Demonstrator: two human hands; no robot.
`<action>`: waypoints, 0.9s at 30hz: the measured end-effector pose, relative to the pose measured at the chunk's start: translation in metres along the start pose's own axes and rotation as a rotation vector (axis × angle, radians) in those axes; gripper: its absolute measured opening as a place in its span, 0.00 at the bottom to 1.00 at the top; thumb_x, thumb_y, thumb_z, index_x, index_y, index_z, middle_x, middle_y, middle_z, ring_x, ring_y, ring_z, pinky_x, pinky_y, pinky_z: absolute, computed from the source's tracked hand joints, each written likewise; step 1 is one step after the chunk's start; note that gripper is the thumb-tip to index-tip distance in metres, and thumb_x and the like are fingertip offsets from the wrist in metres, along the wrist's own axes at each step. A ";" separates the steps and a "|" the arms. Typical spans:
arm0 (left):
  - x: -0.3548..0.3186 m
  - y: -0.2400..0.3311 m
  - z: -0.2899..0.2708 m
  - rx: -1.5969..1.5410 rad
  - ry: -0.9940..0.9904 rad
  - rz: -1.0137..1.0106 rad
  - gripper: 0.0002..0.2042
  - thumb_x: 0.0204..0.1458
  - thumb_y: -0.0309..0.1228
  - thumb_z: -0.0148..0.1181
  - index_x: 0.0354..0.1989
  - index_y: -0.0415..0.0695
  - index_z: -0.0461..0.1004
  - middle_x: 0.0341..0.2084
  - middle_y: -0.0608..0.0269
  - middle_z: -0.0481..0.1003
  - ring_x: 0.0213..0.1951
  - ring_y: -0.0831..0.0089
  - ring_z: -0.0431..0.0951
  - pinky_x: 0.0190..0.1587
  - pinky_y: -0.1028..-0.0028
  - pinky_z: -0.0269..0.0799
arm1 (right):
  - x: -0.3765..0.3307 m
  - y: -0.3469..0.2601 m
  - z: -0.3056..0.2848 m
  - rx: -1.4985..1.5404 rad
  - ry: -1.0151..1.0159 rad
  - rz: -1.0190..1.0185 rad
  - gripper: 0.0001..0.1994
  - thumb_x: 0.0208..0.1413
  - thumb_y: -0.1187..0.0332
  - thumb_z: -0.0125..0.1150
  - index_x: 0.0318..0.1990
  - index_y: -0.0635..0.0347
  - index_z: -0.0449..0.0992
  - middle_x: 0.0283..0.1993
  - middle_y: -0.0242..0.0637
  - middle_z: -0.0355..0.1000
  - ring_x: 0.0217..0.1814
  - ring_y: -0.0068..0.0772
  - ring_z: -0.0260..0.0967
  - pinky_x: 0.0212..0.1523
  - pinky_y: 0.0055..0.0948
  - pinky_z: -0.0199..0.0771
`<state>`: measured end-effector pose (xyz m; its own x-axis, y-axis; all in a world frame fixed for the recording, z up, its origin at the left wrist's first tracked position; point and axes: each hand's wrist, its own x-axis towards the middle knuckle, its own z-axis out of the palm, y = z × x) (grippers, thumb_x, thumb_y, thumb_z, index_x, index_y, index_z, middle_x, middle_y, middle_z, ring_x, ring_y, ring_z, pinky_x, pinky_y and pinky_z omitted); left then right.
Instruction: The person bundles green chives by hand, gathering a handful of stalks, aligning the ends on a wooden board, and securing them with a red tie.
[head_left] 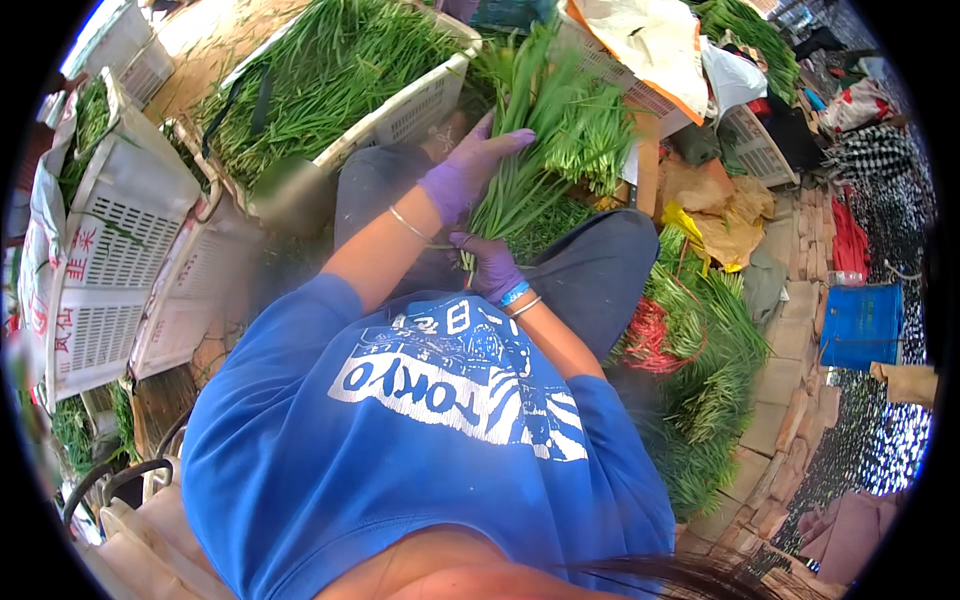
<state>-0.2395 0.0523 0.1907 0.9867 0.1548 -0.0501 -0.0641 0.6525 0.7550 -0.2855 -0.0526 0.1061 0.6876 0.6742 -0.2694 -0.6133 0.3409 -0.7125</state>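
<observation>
A long bunch of green chives (pixel 512 205) slants over my lap, its leafy upper part blurred by motion. My left hand (pixel 470 172), in a purple glove, is closed around the left side of the bunch, with the thumb lying across the stalks. Lower down, my right hand (pixel 492 268), also gloved in purple, grips the narrow end of the same bunch; some of its fingers are hidden. Just beyond the bunch, to the right, rests another pile of chives (pixel 592 135) with pale cut ends.
A white crate (pixel 400 125) heaped with chives stands ahead. More white crates (pixel 125 250) line my left. On my right lie bundled chives (pixel 700 410) beside red ties (pixel 655 335). Farther right are a yellow bag (pixel 712 240), a blue bucket (pixel 860 327) and a brick edge (pixel 790 440).
</observation>
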 end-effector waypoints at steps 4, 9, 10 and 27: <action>0.009 -0.010 -0.045 0.260 -0.115 0.033 0.38 0.45 0.32 0.55 0.62 0.48 0.37 0.53 0.58 0.56 0.54 0.70 0.57 0.54 0.70 0.54 | 0.002 -0.008 -0.021 0.020 -0.029 0.041 0.15 0.40 0.72 0.56 0.40 0.64 0.69 0.25 0.33 0.66 0.21 0.25 0.64 0.21 0.23 0.65; 0.002 -0.019 -0.072 0.212 -0.109 -0.044 0.35 0.45 0.38 0.56 0.60 0.45 0.45 0.51 0.58 0.60 0.52 0.70 0.61 0.53 0.69 0.56 | 0.005 -0.014 -0.030 -0.057 -0.016 0.029 0.14 0.40 0.73 0.54 0.39 0.64 0.69 0.21 0.32 0.64 0.15 0.23 0.58 0.16 0.21 0.58; 0.001 -0.020 -0.075 0.184 -0.132 -0.063 0.34 0.45 0.38 0.55 0.59 0.45 0.47 0.50 0.58 0.62 0.51 0.70 0.62 0.52 0.69 0.57 | 0.005 -0.011 -0.035 -0.043 -0.027 0.065 0.15 0.40 0.73 0.54 0.39 0.64 0.69 0.21 0.32 0.64 0.15 0.23 0.58 0.16 0.21 0.58; 0.006 0.031 -0.083 0.007 0.091 0.168 0.21 0.50 0.36 0.51 0.51 0.41 0.61 0.39 0.57 0.71 0.41 0.68 0.71 0.47 0.69 0.65 | 0.000 -0.010 -0.042 -0.088 -0.139 0.184 0.17 0.40 0.72 0.54 0.41 0.69 0.66 0.19 0.31 0.60 0.15 0.20 0.53 0.14 0.17 0.49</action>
<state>-0.2476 0.1351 0.1589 0.9445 0.3279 0.0181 -0.2252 0.6065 0.7625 -0.2628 -0.0837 0.0858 0.5042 0.8051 -0.3124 -0.6827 0.1501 -0.7152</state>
